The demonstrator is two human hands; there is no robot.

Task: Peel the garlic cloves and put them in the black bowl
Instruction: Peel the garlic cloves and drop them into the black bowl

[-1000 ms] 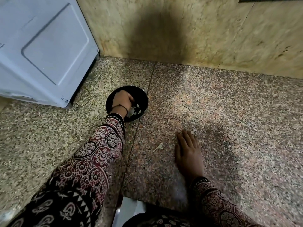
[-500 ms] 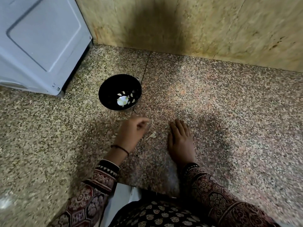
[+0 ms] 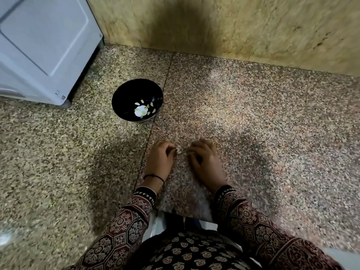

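Now my left hand (image 3: 160,159) pinches a garlic clove (image 3: 178,150) at the counter (image 3: 253,123). My right hand (image 3: 204,161) curls beside it; what that grip holds, I cannot tell.

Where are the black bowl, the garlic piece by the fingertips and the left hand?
black bowl (image 3: 126,92): head view, bare inner wall on its left side.
garlic piece (image 3: 178,150): head view, middle of the pale piece.
left hand (image 3: 160,157): head view, back of the hand.
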